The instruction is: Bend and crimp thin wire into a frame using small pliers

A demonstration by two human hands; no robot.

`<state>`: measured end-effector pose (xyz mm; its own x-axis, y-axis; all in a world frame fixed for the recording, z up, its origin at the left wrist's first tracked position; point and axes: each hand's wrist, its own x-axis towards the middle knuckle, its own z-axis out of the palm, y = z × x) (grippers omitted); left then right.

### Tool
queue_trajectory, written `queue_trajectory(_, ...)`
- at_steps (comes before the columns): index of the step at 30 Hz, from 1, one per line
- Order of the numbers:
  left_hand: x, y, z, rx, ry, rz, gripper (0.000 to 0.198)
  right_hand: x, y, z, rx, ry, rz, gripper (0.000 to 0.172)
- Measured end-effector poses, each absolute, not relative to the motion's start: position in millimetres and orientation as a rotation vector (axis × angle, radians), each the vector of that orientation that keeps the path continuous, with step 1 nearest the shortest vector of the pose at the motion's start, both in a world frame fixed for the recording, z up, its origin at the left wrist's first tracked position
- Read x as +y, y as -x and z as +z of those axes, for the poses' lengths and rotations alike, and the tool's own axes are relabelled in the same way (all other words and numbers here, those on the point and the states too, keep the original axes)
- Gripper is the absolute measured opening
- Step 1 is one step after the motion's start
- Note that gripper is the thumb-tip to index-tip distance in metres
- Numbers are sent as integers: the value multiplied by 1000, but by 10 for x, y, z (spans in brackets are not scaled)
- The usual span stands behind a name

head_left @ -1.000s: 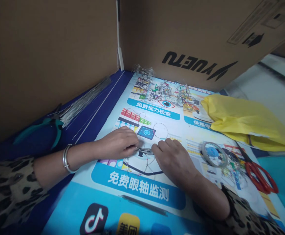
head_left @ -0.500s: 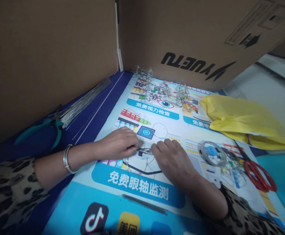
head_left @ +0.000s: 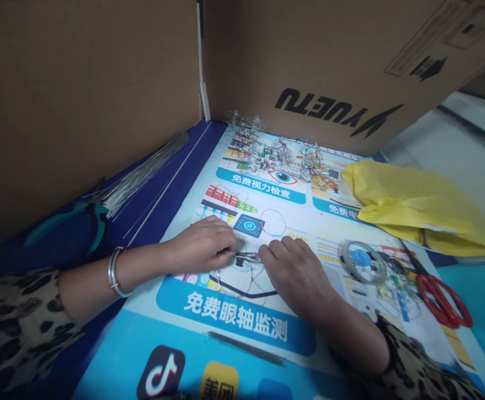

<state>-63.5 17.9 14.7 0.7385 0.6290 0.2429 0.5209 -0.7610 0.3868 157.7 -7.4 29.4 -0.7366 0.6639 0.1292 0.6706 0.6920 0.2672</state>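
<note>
My left hand (head_left: 203, 243) is closed, its thumb and fingertips pinched together over the printed sheet. Facing it, my right hand (head_left: 298, 272) is curled closed too. A short shiny silver length of wire (head_left: 248, 257) spans the small gap between both hands; its ends are hidden inside the fingers. Thin wire loops (head_left: 250, 286) hang or lie just beneath, over the printed picture. Beyond the hands, a round thin wire ring (head_left: 273, 222) rests on the sheet.
Teal-handled pliers (head_left: 65, 222) and a bundle of straight wires (head_left: 142, 172) lie at left. Tangled wire pieces (head_left: 284, 153) sit at the back, before a cardboard box (head_left: 292, 55). At right are a clear tape roll (head_left: 364, 262), red-handled scissors (head_left: 442, 297) and a yellow bag (head_left: 425, 205).
Both hands keep nearly the same pose and grip. The whole view has shifted very slightly; nothing has been let go.
</note>
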Motion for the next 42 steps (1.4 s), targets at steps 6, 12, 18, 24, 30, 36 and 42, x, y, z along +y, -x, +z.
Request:
queue_trajectory(6,174,628,154,921,-2656,518,10,-70,-1575,286,-2876,1134,-471,10)
queue_trajectory(12,174,623,149,925,-2654,519,11,-71,-1565,287,-2881,1136,-467,10)
queue_trajectory(18,173,627,136,920,-2647,532,11,-66,-1571,296,-2892,1135,-452,10)
queue_trajectory(24,175,617,151,923,-2646,544,11,-80,-1559,305,-2902,1144,-457,10)
queue_trajectory(30,176,611,158,928,-2650,524,10,-82,-1544,308,-2910,1148,-474,10)
queue_trajectory(36,171,615,154,927,-2648,540,10,-86,-1542,317,-2900,1140,-480,11)
queue_trajectory(42,168,617,154,923,-2649,530,9,-79,-1553,307,-2892,1132,-486,11)
